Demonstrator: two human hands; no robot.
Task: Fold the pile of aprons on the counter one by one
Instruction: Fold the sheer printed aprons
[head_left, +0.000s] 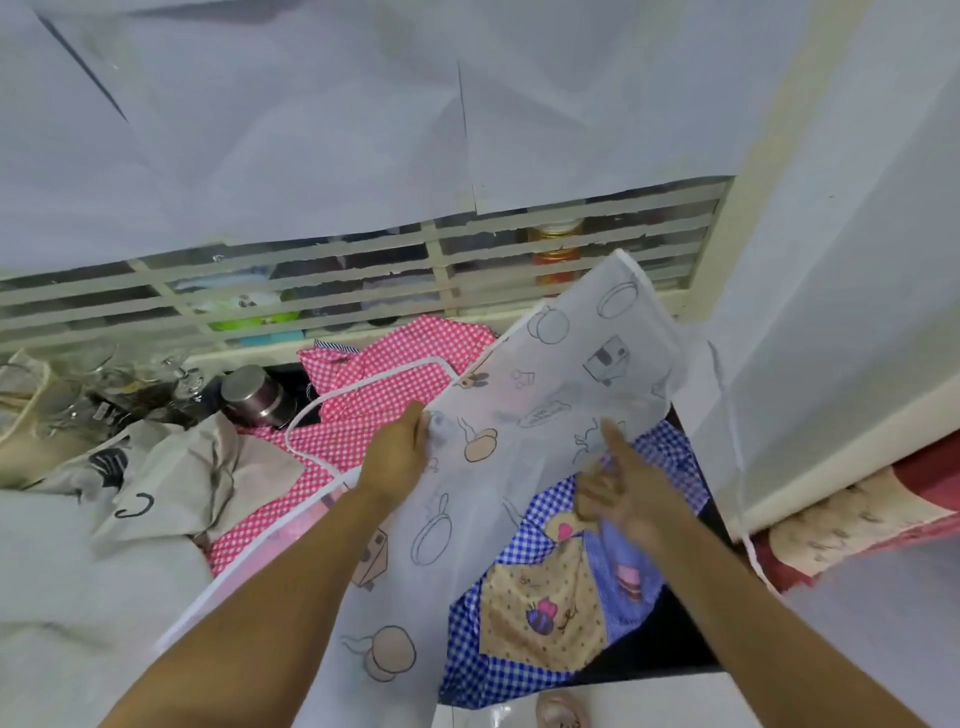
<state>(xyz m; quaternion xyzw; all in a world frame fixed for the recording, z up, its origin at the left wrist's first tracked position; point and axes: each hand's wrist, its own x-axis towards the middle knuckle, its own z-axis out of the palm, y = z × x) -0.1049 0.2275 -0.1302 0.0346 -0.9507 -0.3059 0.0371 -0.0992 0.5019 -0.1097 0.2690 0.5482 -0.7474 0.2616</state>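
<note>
Counter (670, 660) heaped with aprons (374, 395); slatted window (363, 280).

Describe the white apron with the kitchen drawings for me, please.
The white apron is thin, slightly see-through cloth printed with outlined pans and pots, edged in white binding with a looping strap. It is lifted, far corner raised. The left hand pinches one edge; the blurred right hand touches the other side. Its lower part drapes over a pink checked apron and a blue checked apron.
</note>
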